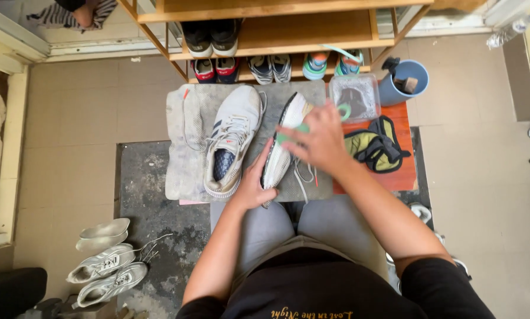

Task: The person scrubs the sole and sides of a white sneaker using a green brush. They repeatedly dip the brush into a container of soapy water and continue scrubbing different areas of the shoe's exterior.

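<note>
A white sneaker (284, 131) lies on its side on a grey cloth (188, 159) over a low table. My left hand (254, 183) grips that sneaker at its heel end. My right hand (317, 140) is over the sneaker's middle, closed on a small green brush (293, 131) pressed against it. A second white sneaker (232, 137) with dark stripes rests upright on the cloth, just left of the first.
A clear plastic tub (355, 94), a blue cup with tools (404, 81) and yellow-black gloves (373, 145) sit on the orange table part (402, 171). A wooden shoe rack (277, 41) holds several shoes. Two white sneakers (104, 273) and an insole (104, 231) lie on the floor at left.
</note>
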